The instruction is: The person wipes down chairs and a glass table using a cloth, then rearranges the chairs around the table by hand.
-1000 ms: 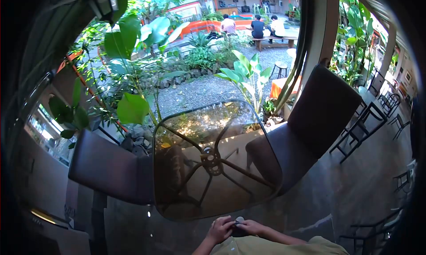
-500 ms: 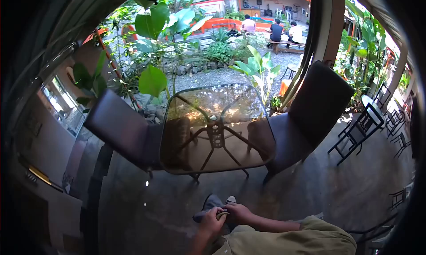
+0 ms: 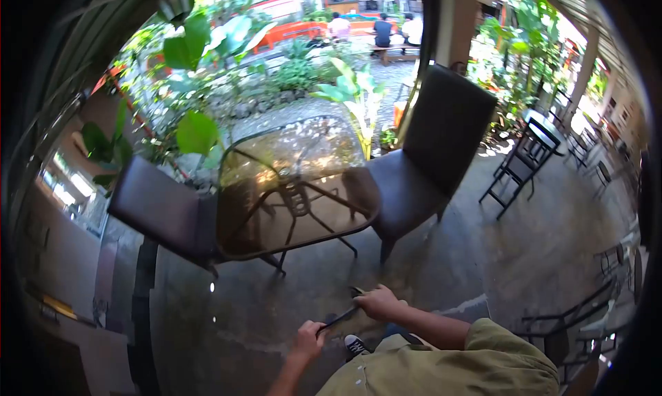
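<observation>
A thin dark strap-like strip point(image 3: 340, 319) runs taut between my two hands over the floor; its exact kind is too small to make out. My left hand point(image 3: 308, 340) is closed around its lower left end. Higher up and to the right, my right hand point(image 3: 379, 303) grips the other end, and a short dark and yellowish piece sticks out past the fingers. Below the strip shows a dark sneaker with a white toe point(image 3: 356, 345) on my foot. My khaki shirt point(image 3: 441, 368) fills the bottom of the view.
Ahead stands a glass-topped table point(image 3: 276, 251) between a brown padded chair point(image 3: 162, 206) at left and another padded chair point(image 3: 441, 134) at right. A dark metal chair point(image 3: 520, 165) and round table point(image 3: 545, 123) are farther right. Plants and seated people are beyond.
My hands have moved apart, drawing the dark strip out between them; before, they were together by my shoes. The view has swung right, and the legs now show less.
</observation>
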The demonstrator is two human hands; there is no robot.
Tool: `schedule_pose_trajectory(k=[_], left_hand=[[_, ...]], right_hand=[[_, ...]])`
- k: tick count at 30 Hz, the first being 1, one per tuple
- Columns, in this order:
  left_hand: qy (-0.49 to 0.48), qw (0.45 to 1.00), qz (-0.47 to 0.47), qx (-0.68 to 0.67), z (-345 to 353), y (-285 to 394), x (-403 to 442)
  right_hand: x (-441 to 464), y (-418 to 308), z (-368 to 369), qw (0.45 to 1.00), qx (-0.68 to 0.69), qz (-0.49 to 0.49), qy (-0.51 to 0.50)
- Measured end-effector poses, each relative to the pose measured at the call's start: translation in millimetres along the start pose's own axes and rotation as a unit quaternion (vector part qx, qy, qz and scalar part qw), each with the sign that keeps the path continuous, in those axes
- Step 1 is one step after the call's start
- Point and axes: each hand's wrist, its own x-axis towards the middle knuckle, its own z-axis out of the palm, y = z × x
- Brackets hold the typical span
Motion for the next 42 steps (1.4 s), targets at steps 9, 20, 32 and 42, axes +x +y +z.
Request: schedule_pose_trajectory(k=[9,20,32,42], left_hand=[[-0.136,0.964,0.078,-0.214,101,122,105],[-0.314,0.854,0.311,-0.273,218,372,239],[-0.142,0.94,0.215,-0.225,101,397,416],[-0.071,0.929,0.314,-0.184,158,429,645]], right_hand=[[-184,80,9,0.889,0.069,0.439,0.109],[-274,277,69,0.763,0.135,0.478,0.413],[-170,543,-204,0.793,0.284,0.079,0.534],[-84,682,-277,0.878,0.093,0.369,0.29]])
